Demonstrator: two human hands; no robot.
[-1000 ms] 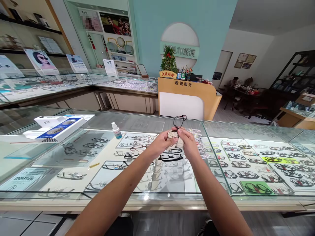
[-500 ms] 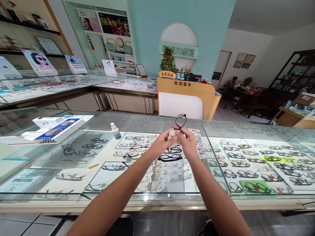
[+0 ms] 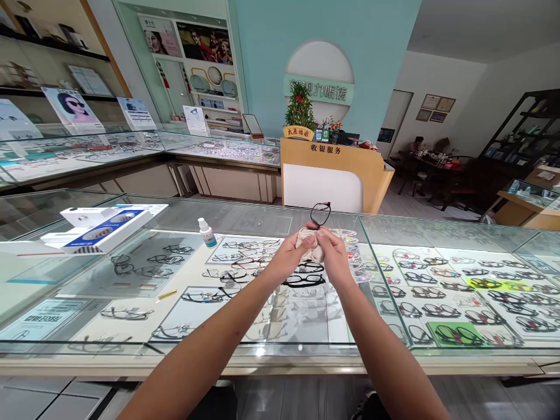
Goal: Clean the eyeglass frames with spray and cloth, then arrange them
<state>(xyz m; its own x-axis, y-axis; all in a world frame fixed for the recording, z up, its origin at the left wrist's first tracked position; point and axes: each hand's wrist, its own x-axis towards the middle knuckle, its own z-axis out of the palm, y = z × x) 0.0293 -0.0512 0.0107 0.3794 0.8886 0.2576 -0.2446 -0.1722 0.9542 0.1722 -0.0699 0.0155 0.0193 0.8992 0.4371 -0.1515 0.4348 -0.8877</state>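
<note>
Both my hands meet above the glass display counter [image 3: 262,350], around a bunched cream cloth [image 3: 311,252]. My left hand [image 3: 291,252] is closed on the cloth, its thumb pressed across the front. My right hand [image 3: 333,252] grips the dark-framed eyeglasses [image 3: 321,214] and the cloth's right side. One lens ring of the glasses sticks up above my fingers; the rest is hidden by the cloth and hands. Beneath my hands, black eyeglasses [image 3: 304,280] lie with other frames.
A white spray bottle [image 3: 207,233] stands on the counter left of my hands. Further left lies a blue-and-white box [image 3: 109,228]. Several eyeglasses [image 3: 433,293] fill the display at right. Beyond the counter stands a wooden cashier desk [image 3: 376,175]; a person [image 3: 415,144] sits far back.
The thumbs have shifted over the cloth, which now shows more between my hands. The raised lens ring is almost where it was. The view has drifted slightly.
</note>
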